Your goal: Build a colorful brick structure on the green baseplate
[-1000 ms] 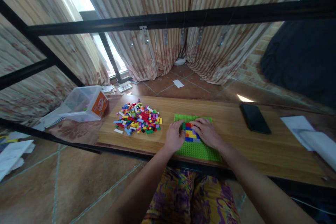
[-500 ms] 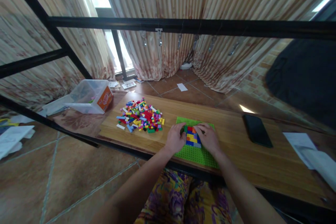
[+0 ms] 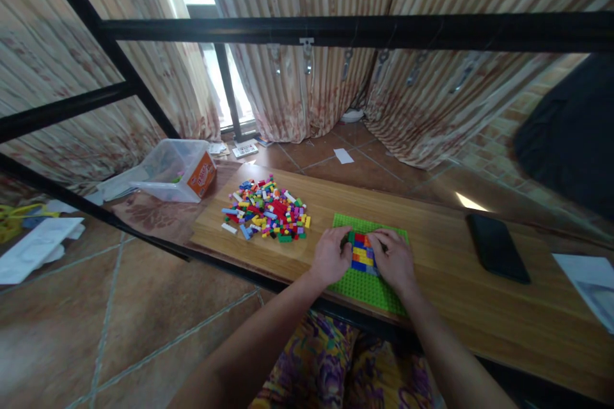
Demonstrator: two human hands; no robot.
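Observation:
On the wooden board lies a green studded baseplate (image 3: 367, 297), with a small block of toy bricks (image 3: 363, 257) in rows of blue, yellow, red and orange fixed near its middle. My left hand (image 3: 332, 255) rests at the block's left side, its thumb and forefinger curled against the bricks beside a green brick (image 3: 352, 238). From the right, my right hand (image 3: 394, 259) has its fingers closed at the top right corner, by an orange-red brick (image 3: 367, 240). The fingers hide part of the block's edges. Left of the baseplate spreads a pile of loose toy bricks (image 3: 268, 209).
A black phone (image 3: 497, 247) lies on the wooden board (image 3: 446, 281) to the right, with white paper (image 3: 582, 281) beyond it. At the far left stands a clear plastic box (image 3: 167, 172) with an orange label. A black metal bar (image 3: 326, 32) crosses ahead, before curtains.
The camera view has turned slightly left, so the whole scene sits farther right. Both hands stay at the brick block, with hardly any movement relative to it.

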